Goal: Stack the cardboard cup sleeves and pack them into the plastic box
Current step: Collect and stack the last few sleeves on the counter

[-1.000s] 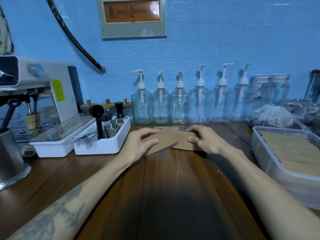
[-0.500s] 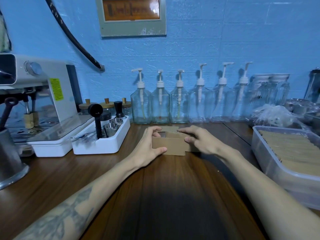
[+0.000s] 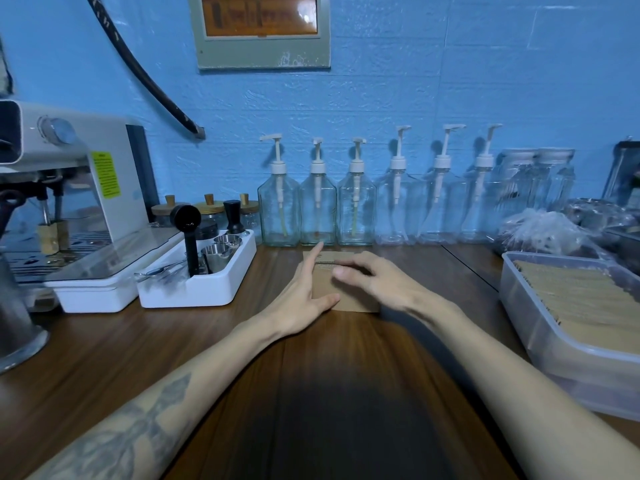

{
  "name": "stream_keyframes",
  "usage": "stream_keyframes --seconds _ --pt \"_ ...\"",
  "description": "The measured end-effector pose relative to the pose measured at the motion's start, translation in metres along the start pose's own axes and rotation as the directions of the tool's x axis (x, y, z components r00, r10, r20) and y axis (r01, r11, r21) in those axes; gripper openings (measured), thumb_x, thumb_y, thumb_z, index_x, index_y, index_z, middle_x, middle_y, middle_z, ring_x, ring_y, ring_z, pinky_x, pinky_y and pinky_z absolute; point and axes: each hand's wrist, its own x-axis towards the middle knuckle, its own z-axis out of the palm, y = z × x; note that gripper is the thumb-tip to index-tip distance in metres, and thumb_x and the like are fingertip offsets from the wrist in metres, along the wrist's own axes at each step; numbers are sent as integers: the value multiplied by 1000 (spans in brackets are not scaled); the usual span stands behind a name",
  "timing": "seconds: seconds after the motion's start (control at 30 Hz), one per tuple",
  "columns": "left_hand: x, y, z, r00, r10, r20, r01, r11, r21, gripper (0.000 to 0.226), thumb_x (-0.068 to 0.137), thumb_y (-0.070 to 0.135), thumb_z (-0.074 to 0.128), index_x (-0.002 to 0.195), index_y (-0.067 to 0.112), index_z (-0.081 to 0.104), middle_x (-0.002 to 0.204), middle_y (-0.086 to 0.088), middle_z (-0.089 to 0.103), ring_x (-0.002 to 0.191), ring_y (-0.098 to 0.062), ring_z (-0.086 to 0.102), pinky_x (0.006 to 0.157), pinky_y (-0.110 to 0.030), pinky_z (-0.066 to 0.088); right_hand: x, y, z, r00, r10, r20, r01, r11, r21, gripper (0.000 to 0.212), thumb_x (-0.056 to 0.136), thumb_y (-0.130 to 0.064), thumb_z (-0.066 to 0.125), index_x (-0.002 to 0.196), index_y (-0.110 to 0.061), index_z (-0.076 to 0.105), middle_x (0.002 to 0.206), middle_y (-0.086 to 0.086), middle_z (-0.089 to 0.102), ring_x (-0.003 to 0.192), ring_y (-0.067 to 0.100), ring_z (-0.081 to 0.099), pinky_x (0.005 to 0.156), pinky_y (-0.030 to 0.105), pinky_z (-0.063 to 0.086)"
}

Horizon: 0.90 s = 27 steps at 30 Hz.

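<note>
A small stack of brown cardboard cup sleeves lies flat on the wooden counter, in front of the pump bottles. My left hand presses against the stack's left edge, fingers straight, thumb along its near edge. My right hand rests palm-down on top of the stack, fingers curled over it. The clear plastic box stands at the right, filled with several rows of packed sleeves.
Several glass pump bottles line the blue wall behind the stack. A white tray of coffee tools and an espresso machine sit at the left, a metal jug at the far left. Plastic bags lie behind the box.
The sleeves, spread and partly raised a second ago, now lie squared in one flat stack. My left hand has straightened against the left edge and my right hand has come down on top.
</note>
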Motion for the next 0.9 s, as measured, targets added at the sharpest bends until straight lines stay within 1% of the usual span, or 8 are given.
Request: stream_keyframes --seconds 0.1,0.2,0.33,0.4,0.53,0.67,0.77,0.9 --pt "1 0 -1 999 -2 -33 3 999 36 91 92 35 66 154 38 0 159 1 22 143 -12 29 119 -35 26 1 -1 3 995 -94 19 96 967 -236 56 95 -41 60 146 -20 46 132 1 50 125 19 48 106 31 36" --pt "1 1 -1 999 -5 -54 8 999 53 86 91 33 67 154 29 8 156 -2 28 139 -15 36 117 -38 32 1 -2 3 989 -139 43 146 933 -330 55 99 -30 56 149 -18 39 141 7 48 131 22 43 109 33 32" --pt "1 -1 -1 998 -14 -55 19 996 92 53 95 32 63 137 30 31 140 -3 44 116 -15 53 102 -37 45 3 -2 3 985 -165 38 167 912 -373 45 98 -27 57 141 -15 49 136 6 57 125 23 50 104 39 40" --pt "2 -1 0 998 -30 -64 34 998 62 41 96 31 61 126 34 33 132 -3 46 106 -15 56 94 -36 49 4 -2 3 986 -165 24 162 913 -375 40 97 -28 58 135 -17 53 130 5 61 119 24 53 99 40 43" --pt "5 -2 0 993 -70 -97 66 997 -47 51 96 30 61 135 31 30 137 -1 40 112 -16 53 100 -33 45 6 -1 3 988 -154 -5 139 906 -399 42 95 -34 61 134 -17 55 132 6 61 121 26 55 99 39 44" --pt "6 -3 -2 994 -108 -34 102 984 -144 58 97 41 57 145 32 25 132 6 49 109 1 54 93 -21 44 6 -2 4 990 -141 -22 120 907 -403 43 94 -36 62 134 -19 56 131 6 62 120 27 56 98 40 45" --pt "8 0 -4 971 -228 -73 200 939 -281 52 95 61 46 139 37 35 128 12 54 111 2 53 91 -23 42 5 -2 4 991 -129 -27 108 913 -392 42 94 -35 62 133 -21 56 130 6 63 119 26 56 97 39 45" --pt "14 -1 -1 944 -307 -126 241 896 -373 36 101 45 42 130 27 55 128 5 60 115 -9 57 104 -33 43 5 -3 6 992 -129 -17 114 925 -362 35 95 -32 60 129 -23 56 126 2 63 114 22 56 92 36 45"
